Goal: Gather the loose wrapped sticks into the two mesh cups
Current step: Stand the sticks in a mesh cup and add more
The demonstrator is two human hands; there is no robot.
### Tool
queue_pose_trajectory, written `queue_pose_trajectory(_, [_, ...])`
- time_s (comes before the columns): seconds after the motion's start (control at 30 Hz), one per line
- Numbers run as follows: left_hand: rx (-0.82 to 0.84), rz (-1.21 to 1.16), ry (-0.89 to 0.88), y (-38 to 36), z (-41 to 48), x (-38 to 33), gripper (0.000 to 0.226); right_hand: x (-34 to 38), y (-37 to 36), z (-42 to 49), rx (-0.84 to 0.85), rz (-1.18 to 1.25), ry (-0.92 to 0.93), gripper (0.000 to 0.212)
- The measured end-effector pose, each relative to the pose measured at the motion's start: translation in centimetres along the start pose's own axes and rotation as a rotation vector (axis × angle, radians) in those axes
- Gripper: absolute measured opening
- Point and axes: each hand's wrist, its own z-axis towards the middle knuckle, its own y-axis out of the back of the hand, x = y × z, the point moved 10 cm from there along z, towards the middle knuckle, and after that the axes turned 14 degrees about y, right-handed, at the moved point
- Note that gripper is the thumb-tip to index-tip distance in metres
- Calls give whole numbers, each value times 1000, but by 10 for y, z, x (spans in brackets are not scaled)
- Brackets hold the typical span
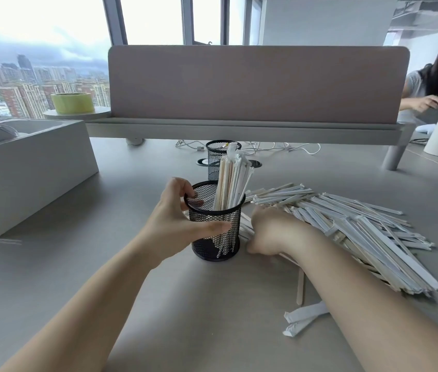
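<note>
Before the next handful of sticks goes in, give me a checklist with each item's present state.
1. Near black mesh cup upright on the grey table: ok.
2. Left hand steadies it, fingers over the rim: ok.
3. Room left in the near cup: ok, its left side is open.
4. Right hand on the pile of loose paper-wrapped sticks: ok; grip cannot tell.
5. Far black mesh cup upright and reachable: ok; its fill cannot tell.
6. Stray bare wooden stick and empty wrappers sorted: not ok.

- Two black wire-mesh cups stood on the desk: a near one (214, 226) and a far one (216, 159).
- One bare wooden stick (300, 285) lay unwrapped.
- Two torn white paper wrappers (305, 319) lay together.
- One yellow-green tape roll (72, 102).
- The loose white paper-wrapped sticks (347, 226) were too many to count.
</note>
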Motion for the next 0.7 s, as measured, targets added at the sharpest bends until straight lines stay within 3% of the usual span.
queue_pose_trajectory(0.1, [-6,7,2,1,1,0,71,-4,-4,2,-2,17,-32,72])
queue_pose_trajectory(0.3, [-4,24,8,0,2,1,76,-6,-9,3,18,66,-66,81])
queue_pose_trajectory(0.7, [-14,23,14,0,2,2,73,-5,-11,6,-25,48,-73,66])
